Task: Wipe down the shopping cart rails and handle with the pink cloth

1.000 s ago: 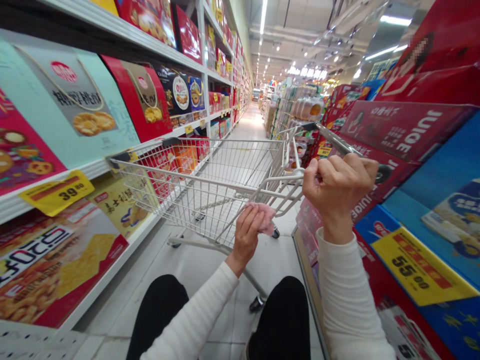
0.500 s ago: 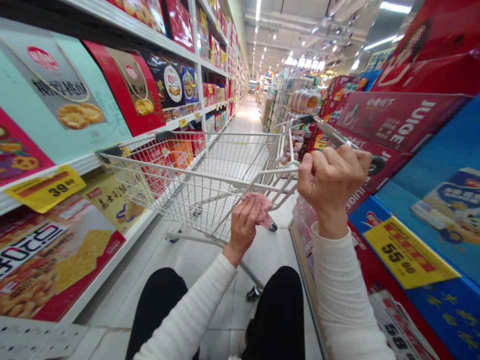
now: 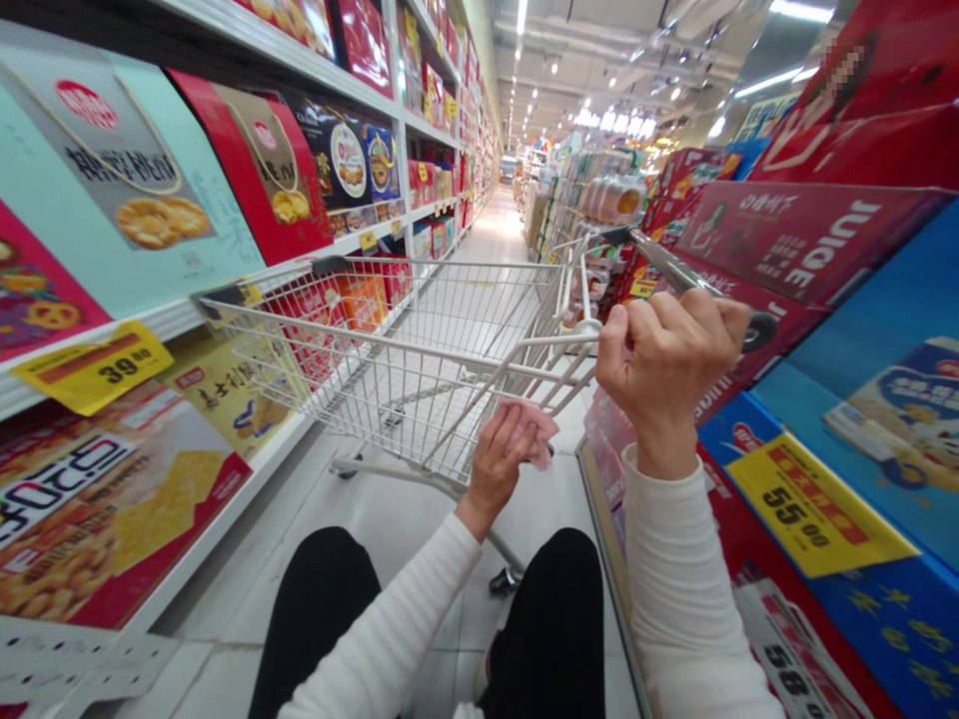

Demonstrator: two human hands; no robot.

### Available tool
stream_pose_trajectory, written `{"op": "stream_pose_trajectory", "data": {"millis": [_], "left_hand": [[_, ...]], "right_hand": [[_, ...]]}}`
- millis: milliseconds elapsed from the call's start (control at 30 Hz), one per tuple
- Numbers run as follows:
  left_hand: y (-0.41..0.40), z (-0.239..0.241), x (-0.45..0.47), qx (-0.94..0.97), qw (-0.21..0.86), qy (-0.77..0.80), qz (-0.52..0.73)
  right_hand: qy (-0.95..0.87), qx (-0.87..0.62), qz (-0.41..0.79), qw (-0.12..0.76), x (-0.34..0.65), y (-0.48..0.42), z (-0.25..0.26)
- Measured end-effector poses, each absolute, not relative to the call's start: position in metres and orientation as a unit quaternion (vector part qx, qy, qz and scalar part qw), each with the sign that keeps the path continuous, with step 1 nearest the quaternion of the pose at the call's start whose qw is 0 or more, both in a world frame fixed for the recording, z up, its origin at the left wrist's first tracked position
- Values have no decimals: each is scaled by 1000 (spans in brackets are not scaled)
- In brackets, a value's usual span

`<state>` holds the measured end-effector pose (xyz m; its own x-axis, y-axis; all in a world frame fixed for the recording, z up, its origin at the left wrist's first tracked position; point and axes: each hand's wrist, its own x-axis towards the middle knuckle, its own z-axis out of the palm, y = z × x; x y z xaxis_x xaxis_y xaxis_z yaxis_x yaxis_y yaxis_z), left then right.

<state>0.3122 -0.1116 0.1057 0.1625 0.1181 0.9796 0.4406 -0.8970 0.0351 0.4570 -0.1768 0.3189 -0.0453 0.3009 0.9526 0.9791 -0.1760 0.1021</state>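
A wire shopping cart [image 3: 360, 340] stands sideways in front of my knees, its basket showing bare wires. My right hand [image 3: 670, 374] is closed around the end of the cart's handle bar [image 3: 666, 262]. Lower down, my left hand [image 3: 498, 459] presses a pink cloth [image 3: 535, 429] against the side wires near the handle end. Its fingers are bent over the cloth, and the wires behind it are hidden.
Shelves with boxed biscuits [image 3: 127, 170] line the left, with a yellow price tag [image 3: 94, 367] on one edge. Stacked red cartons [image 3: 809, 240] and blue boxes [image 3: 891, 369] rise close on the right. A tiled aisle [image 3: 498, 225] runs ahead between them.
My left hand has slid the pink cloth slightly right and down along the cart's side. The right hand keeps its hold on the handle bar.
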Motion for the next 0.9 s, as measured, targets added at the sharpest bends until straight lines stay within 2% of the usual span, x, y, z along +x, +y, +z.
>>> {"op": "stream_pose_trajectory", "data": {"millis": [133, 367, 433, 500, 567, 633, 733, 900], "left_hand": [[-115, 98, 297, -739, 97, -209, -633], [-113, 153, 309, -688, 122, -216, -682], [-109, 152, 314, -712, 126, -197, -662], [-104, 138, 317, -724, 128, -187, -651], [-101, 116, 315, -723, 123, -193, -652], [-101, 98, 311, -721, 104, -208, -652], [-106, 97, 307, -712, 77, -223, -662], [-109, 132, 317, -723, 79, -193, -659]], "right_hand": [[-552, -567, -453, 410, 449, -181, 301], [-505, -492, -343, 621, 419, -185, 224], [-461, -477, -262, 701, 412, -181, 213], [-440, -460, -124, 762, 407, -176, 210], [-438, -450, 30, 778, 404, -173, 212], [-434, -455, 119, 769, 402, -171, 215], [-413, -480, 111, 766, 402, -170, 218], [-401, -524, 50, 750, 406, -174, 219]]}}
